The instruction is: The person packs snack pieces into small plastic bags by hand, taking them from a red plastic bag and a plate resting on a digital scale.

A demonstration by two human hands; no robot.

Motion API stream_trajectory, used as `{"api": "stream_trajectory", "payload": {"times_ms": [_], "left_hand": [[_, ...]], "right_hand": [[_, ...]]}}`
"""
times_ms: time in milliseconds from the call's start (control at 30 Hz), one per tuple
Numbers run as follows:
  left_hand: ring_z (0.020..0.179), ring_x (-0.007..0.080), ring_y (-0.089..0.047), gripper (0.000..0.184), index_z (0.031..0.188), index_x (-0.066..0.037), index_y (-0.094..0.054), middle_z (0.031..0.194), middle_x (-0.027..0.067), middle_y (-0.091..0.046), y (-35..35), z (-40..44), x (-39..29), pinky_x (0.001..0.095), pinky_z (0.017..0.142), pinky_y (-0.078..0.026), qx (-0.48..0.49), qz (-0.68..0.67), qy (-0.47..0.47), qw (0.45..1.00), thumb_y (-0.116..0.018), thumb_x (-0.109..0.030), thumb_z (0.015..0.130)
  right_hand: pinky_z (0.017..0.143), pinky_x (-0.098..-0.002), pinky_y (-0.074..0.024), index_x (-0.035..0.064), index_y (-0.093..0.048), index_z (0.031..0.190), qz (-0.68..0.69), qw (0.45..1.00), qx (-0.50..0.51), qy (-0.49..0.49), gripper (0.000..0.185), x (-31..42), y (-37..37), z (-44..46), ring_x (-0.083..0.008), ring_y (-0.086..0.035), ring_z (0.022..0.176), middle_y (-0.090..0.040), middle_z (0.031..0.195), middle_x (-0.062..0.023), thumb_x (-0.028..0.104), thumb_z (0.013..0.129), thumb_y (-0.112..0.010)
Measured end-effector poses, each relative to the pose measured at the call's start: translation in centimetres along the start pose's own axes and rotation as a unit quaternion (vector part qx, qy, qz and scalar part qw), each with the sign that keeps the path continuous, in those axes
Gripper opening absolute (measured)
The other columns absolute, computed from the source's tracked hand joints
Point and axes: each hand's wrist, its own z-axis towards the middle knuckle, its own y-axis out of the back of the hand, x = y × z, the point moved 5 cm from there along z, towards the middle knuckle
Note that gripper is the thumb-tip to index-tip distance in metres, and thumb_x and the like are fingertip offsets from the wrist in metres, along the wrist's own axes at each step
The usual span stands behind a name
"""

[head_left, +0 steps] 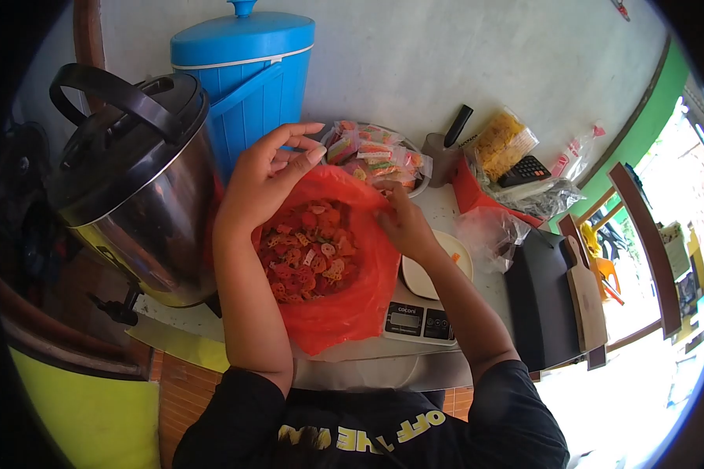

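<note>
A red plastic bag (332, 323) stands with its mouth open in front of me, holding many small wheel-shaped orange and red snack pieces (309, 262). Above the bag's far left rim is my left hand (264, 173), its thumb and fingers apart and nothing seen between them. My right hand (408, 225) has its fingers closed on the right edge of the bag. Just right of the bag, a kitchen scale (418, 322) carries a cream-coloured dish (426, 270) with a small orange piece in it. Behind the bag, small filled plastic packets (375, 148) lie heaped in a round tray.
On the left stand a large steel drink urn (145, 203) and a blue lidded container (246, 78). To the right, a red basket (477, 191) holds a calculator (526, 170) and a pasta-like packet (506, 144). A crumpled clear bag (491, 234) and a wooden board (584, 293) are nearby.
</note>
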Motion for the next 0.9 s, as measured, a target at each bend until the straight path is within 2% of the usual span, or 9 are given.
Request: {"api": "stream_trajectory", "payload": {"times_ms": [67, 200, 267, 400, 467, 567, 667, 767, 900], "left_hand": [[0.094, 0.0133, -0.061, 0.035, 0.126, -0.008, -0.061, 0.11, 0.0064, -0.065, 0.1, 0.1, 0.0, 0.0296, 0.087, -0.048, -0.002, 0.009, -0.009, 1.0, -0.064, -0.024, 0.095], [0.091, 0.0131, -0.062, 0.036, 0.127, -0.008, -0.061, 0.106, 0.0073, -0.066, 0.0, 0.0, 0.0, 0.03, 0.085, -0.049, -0.001, 0.032, 0.013, 0.999, -0.064, -0.026, 0.096], [0.091, 0.0135, -0.063, 0.036, 0.127, -0.009, -0.061, 0.101, 0.0081, -0.067, -0.3, -0.1, 1.2, 0.0299, 0.082, -0.05, 0.04, 0.027, 0.071, 0.996, -0.064, -0.028, 0.096], [0.091, 0.0167, -0.065, 0.041, 0.128, -0.01, -0.06, 0.093, 0.0106, -0.069, -1.3, -0.5, 2.0, 0.0307, 0.081, -0.051, 0.092, 0.023, 0.192, 0.977, -0.065, -0.033, 0.095], [0.095, 0.0194, -0.066, 0.045, 0.13, -0.01, -0.058, 0.096, 0.0132, -0.07, -1.6, -0.2, 3.4, 0.0318, 0.084, -0.051, 0.092, 0.083, 0.17, 0.978, -0.065, -0.036, 0.094], [0.105, 0.0242, -0.065, 0.05, 0.134, -0.011, -0.055, 0.107, 0.0188, -0.069, -2.0, 0.4, 5.7, 0.0342, 0.092, -0.049, 0.083, 0.101, 0.158, 0.979, -0.065, -0.039, 0.094], [0.118, 0.0272, -0.059, 0.054, 0.137, -0.012, -0.053, 0.123, 0.0214, -0.063, -2.5, 0.7, 7.2, 0.0365, 0.099, -0.045, 0.085, 0.115, 0.16, 0.977, -0.064, -0.042, 0.093], [0.127, 0.0288, -0.053, 0.057, 0.14, -0.014, -0.051, 0.136, 0.0196, -0.055, -3.0, 0.9, 7.8, 0.0379, 0.105, -0.041, 0.106, 0.145, 0.15, 0.972, -0.063, -0.045, 0.093], [0.132, 0.0296, -0.047, 0.059, 0.142, -0.015, -0.049, 0.143, 0.0155, -0.05, -3.6, 1.1, 8.0, 0.0381, 0.109, -0.037, 0.104, 0.232, 0.106, 0.961, -0.061, -0.047, 0.094]], "right_hand": [[0.083, -0.0448, -0.0488, 0.0086, -0.044, 0.127, -0.101, 0.993, 0.027, -0.054, 0.046, 0.2, 0.4, -0.9, -0.0362, -0.06, 0.096, -0.061, 0.108, -0.0164, -0.001, 0.084, -0.058], [0.084, -0.0457, -0.0477, 0.0093, -0.055, 0.112, -0.176, 0.975, -0.046, 0.131, 0.04, 1.6, 0.6, -1.4, -0.0359, -0.056, 0.1, -0.055, 0.11, -0.0133, -0.005, 0.075, -0.059], [0.086, -0.0445, -0.0472, 0.0104, -0.06, 0.105, -0.243, 0.952, -0.042, 0.179, 0.037, 2.4, 0.6, -1.6, -0.0335, -0.055, 0.101, -0.053, 0.111, -0.0123, -0.005, 0.072, -0.061], [0.09, -0.0434, -0.0458, 0.0117, -0.065, 0.096, -0.203, 0.963, -0.042, 0.173, 0.027, 4.0, 0.9, -1.7, -0.0311, -0.055, 0.101, -0.055, 0.111, -0.0093, 0.001, 0.072, -0.068], [0.091, -0.0428, -0.0455, 0.0131, -0.067, 0.099, -0.194, 0.962, -0.034, 0.188, 0.029, 4.6, 0.8, -1.8, -0.0302, -0.054, 0.103, -0.055, 0.113, -0.0073, 0.006, 0.071, -0.072], [0.093, -0.0405, -0.045, 0.0152, -0.069, 0.103, -0.24, 0.936, 0.086, 0.242, 0.035, 3.5, -0.4, -2.5, -0.0278, -0.053, 0.11, -0.056, 0.117, -0.0045, 0.014, 0.069, -0.076], [0.094, -0.0395, -0.0444, 0.0159, -0.07, 0.108, -0.377, 0.899, 0.123, 0.185, 0.041, 2.0, -1.2, -3.0, -0.0255, -0.049, 0.117, -0.056, 0.121, -0.0026, 0.015, 0.068, -0.076], [0.1, -0.0425, -0.0405, 0.0153, -0.069, 0.109, -0.446, 0.878, 0.101, 0.14, 0.049, -1.0, -1.6, -2.8, -0.0255, -0.045, 0.122, -0.054, 0.125, -0.0019, 0.022, 0.063, -0.083], [0.096, -0.0416, -0.0426, 0.0131, -0.068, 0.11, -0.445, 0.881, 0.077, 0.144, 0.048, -0.4, -1.8, -2.4, -0.0255, -0.048, 0.118, -0.055, 0.124, -0.002, 0.022, 0.066, -0.081]]}}
